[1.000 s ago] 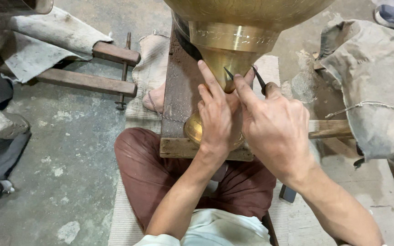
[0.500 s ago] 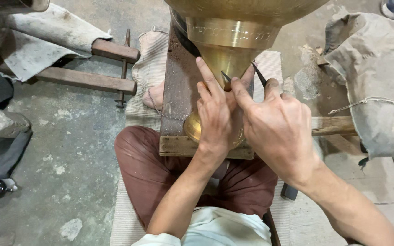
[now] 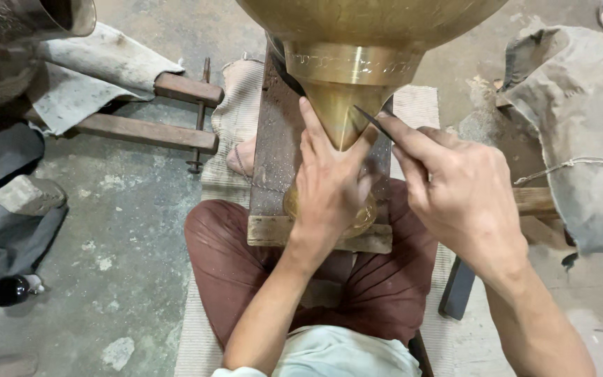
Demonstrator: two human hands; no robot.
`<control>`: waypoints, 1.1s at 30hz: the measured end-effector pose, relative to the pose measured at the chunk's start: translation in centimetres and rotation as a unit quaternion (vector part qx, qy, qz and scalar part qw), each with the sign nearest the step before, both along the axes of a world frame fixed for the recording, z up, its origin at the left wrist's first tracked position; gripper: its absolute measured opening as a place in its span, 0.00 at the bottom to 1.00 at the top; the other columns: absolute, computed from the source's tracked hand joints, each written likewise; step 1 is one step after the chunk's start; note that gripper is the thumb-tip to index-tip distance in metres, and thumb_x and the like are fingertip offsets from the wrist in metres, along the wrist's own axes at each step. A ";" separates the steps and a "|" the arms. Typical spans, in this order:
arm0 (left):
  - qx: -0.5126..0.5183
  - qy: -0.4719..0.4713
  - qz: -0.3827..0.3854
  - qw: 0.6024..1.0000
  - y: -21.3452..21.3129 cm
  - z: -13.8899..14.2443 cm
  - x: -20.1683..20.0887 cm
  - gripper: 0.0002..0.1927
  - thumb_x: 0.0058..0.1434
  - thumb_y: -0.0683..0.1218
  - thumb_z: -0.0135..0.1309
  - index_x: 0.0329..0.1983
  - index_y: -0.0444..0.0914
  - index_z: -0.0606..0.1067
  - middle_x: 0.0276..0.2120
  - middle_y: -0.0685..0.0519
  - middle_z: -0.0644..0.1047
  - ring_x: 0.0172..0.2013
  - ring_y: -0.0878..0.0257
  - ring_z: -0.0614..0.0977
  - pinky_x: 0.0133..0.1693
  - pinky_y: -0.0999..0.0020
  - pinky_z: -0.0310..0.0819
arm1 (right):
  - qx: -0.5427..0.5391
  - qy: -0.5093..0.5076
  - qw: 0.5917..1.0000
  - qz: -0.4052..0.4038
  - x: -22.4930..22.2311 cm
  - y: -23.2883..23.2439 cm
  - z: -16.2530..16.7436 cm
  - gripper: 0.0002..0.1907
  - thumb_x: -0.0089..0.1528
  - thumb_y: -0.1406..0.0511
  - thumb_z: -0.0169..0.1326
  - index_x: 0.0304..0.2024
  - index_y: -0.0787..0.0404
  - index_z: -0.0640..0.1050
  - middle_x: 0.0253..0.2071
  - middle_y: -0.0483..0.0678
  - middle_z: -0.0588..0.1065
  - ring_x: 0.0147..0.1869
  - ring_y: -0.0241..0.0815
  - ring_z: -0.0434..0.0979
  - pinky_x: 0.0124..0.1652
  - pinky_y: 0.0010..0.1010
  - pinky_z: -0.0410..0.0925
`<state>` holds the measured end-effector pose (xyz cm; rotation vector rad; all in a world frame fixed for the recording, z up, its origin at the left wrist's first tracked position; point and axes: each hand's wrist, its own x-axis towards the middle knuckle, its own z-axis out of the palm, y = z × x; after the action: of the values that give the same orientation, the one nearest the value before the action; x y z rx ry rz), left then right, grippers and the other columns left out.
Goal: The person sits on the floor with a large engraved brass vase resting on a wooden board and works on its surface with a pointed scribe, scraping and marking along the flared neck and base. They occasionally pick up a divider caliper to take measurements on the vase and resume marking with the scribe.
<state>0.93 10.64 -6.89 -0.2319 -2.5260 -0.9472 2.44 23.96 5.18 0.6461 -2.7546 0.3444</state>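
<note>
My left hand point(image 3: 329, 188) lies flat on the narrow stem of a large brass vessel point(image 3: 357, 63), fingers spread and pressed against the metal rather than closed around it. The vessel fills the top centre of the frame, its wide bowl cut off by the upper edge, its stem tapering down onto a worn wooden block point(image 3: 277, 160) that rests across my lap. My right hand point(image 3: 462, 195), right of centre, has its grip pinched on a thin dark engraving tool point(image 3: 375, 124), the tip angled up and left to touch the stem just beside my left forefinger. Below, my reddish-brown trousers point(image 3: 225, 258) show where I sit on a woven mat point(image 3: 239, 112) on the concrete floor point(image 3: 127, 230). At upper left lies a wooden clamp frame point(image 3: 176, 112) under a grey cloth point(image 3: 99, 63); at the right edge, a heap of grey sacking point(image 3: 581, 119). A small dark bottle point(image 3: 12, 290) lies at lower left.
</note>
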 end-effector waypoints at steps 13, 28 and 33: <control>0.175 0.235 -0.021 0.956 -14.6 4.7 -12.8 0.38 0.72 0.64 0.63 0.68 0.35 0.62 0.63 0.44 0.66 0.63 0.53 0.74 0.60 0.52 0.79 | -0.359 -0.165 0.919 -0.003 -4.4 8.0 -4.5 0.15 0.72 0.69 0.49 0.60 0.65 0.78 0.29 0.45 0.73 0.29 0.28 0.65 0.30 0.22 0.63; 0.028 0.135 -0.170 0.976 -19.1 0.8 -17.7 0.22 0.82 0.50 0.35 0.56 0.28 0.73 0.51 0.43 0.77 0.49 0.57 0.79 0.51 0.64 0.75 | -0.384 -0.180 0.904 0.057 -7.4 13.2 -9.3 0.15 0.71 0.65 0.51 0.59 0.60 0.79 0.17 0.44 0.67 0.18 0.30 0.63 0.22 0.29 0.57; 0.013 0.105 -0.150 0.983 -19.8 0.6 -17.6 0.20 0.81 0.50 0.38 0.55 0.30 0.74 0.51 0.44 0.77 0.49 0.58 0.79 0.51 0.63 0.75 | -0.378 -0.180 0.905 0.068 -7.6 13.4 -9.4 0.16 0.71 0.64 0.51 0.60 0.60 0.79 0.19 0.44 0.71 0.19 0.30 0.65 0.22 0.30 0.58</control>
<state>-16.71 -9.15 -6.31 -0.6832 -2.3220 -1.0080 -5.19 37.40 -4.27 0.5895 -2.5541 1.5983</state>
